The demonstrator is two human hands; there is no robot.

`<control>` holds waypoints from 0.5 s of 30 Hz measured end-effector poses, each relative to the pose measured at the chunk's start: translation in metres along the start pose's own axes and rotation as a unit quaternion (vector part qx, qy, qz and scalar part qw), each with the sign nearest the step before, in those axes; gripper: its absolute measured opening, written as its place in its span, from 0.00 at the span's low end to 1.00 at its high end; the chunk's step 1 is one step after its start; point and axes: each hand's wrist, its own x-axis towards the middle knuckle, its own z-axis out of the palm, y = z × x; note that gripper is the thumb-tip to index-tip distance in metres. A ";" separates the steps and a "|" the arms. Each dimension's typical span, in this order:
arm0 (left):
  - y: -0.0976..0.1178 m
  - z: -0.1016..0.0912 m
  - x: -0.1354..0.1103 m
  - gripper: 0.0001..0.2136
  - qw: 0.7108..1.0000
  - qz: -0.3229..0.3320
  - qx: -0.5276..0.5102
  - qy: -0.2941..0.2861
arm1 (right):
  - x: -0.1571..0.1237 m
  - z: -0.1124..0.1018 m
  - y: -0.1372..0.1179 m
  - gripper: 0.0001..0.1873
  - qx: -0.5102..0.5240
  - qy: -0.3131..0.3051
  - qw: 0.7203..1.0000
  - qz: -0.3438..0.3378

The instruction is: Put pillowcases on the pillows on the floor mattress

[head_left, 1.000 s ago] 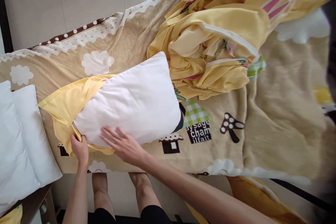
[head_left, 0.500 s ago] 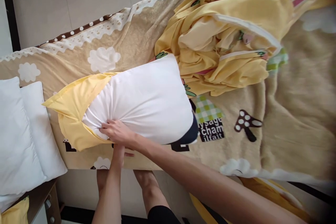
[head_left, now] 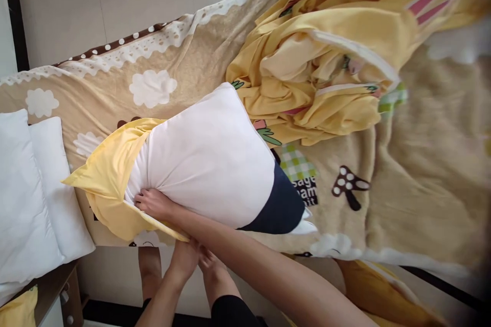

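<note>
A white pillow [head_left: 203,163] with a dark navy corner lies tilted on the bed, its left end inside a yellow pillowcase [head_left: 111,163]. My right hand [head_left: 155,204] is closed on the pillow near the pillowcase opening, and its fabric creases around the fingers. Below it, at the bed's near edge, my left hand [head_left: 187,258] grips the lower edge of the pillowcase opening; its fingertips are partly hidden. My right forearm crosses over the near side of the pillow.
Two white pillows [head_left: 36,189] sit at the left. A crumpled yellow cover [head_left: 326,76] with white edging is heaped on the patterned tan blanket [head_left: 207,51]. A wooden cabinet [head_left: 71,291] stands lower left, and yellow cloth [head_left: 383,291] hangs below the bed at the right.
My left hand has moved down and right, pulling the pillowcase edge toward me. The pillow has turned, its navy corner swinging nearer me and showing more. My right hand has shifted slightly down and left.
</note>
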 end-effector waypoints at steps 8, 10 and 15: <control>0.015 -0.163 -0.041 0.16 0.926 0.184 0.026 0.328 | -0.098 -0.060 0.043 0.17 0.266 0.119 0.950 0.109; 0.010 -0.213 -0.035 0.22 0.802 0.187 -0.055 0.565 | -0.104 -0.088 0.065 0.16 0.202 0.193 0.936 0.213; -0.006 -0.259 0.009 0.21 0.827 0.137 -0.170 0.518 | -0.075 -0.122 0.114 0.29 0.034 0.231 0.899 0.371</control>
